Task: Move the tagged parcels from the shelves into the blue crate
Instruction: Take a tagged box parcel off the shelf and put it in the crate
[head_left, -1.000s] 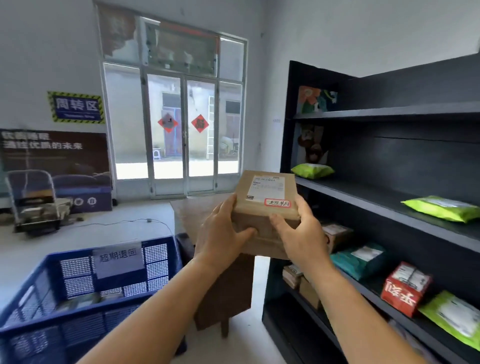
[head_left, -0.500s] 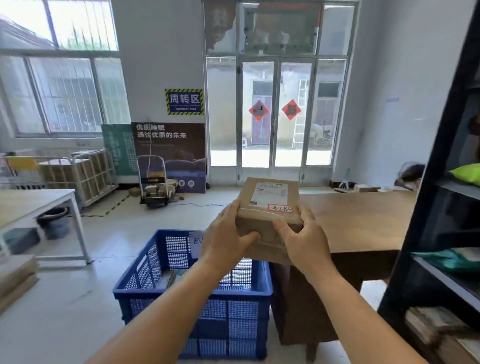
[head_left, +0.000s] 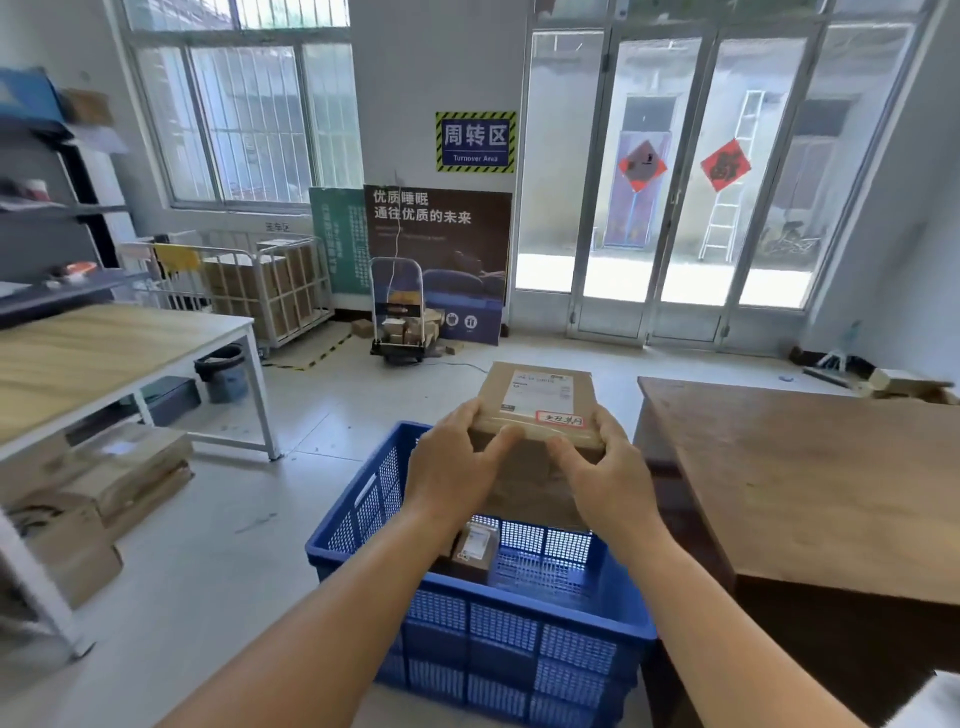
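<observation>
The left hand (head_left: 451, 470) and right hand (head_left: 605, 475) clasp a brown cardboard parcel (head_left: 532, 415) between them, thumbs curled onto its near edge, white label and red tag facing up. Directly below the grip stands the blue perforated plastic crate (head_left: 509, 623); a smaller brown parcel (head_left: 474, 552) lies inside. A dark wooden table (head_left: 810, 483) is right of the grip.

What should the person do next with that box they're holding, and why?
Probably lower it straight down. Both hands, left and right, hold the tagged parcel above the open blue crate, where one small parcel already lies, with bare floor beside it.
</observation>
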